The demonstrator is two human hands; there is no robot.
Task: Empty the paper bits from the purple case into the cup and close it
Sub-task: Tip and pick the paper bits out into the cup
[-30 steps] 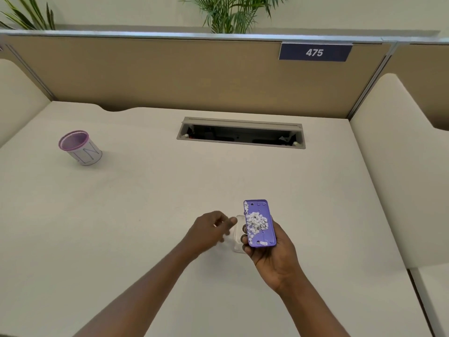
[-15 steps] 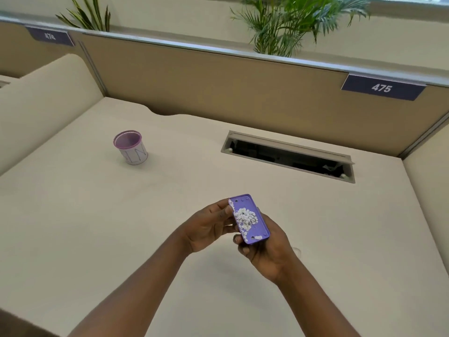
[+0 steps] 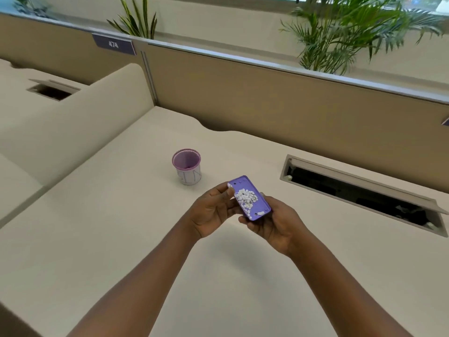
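Observation:
The purple case [image 3: 261, 203] lies open side up in both my hands, above the desk's middle. A heap of white paper bits [image 3: 246, 197] fills its centre. My right hand [image 3: 274, 221] cups it from below and the right. My left hand [image 3: 213, 210] grips its left edge, thumb on the rim. The cup [image 3: 187, 169], white with a purple rim and purple inside, stands upright on the desk just beyond and left of the case, a short gap away.
The cream desk [image 3: 121, 239] has an open cable slot [image 3: 359, 193] at the right back. A tan partition wall [image 3: 267, 100] closes the far side, and a padded divider [image 3: 80, 122] runs along the left. Plants stand behind the wall.
My left hand has come up and taken the case's left edge. Both hands with the case have moved left toward the cup, and my view has turned left.

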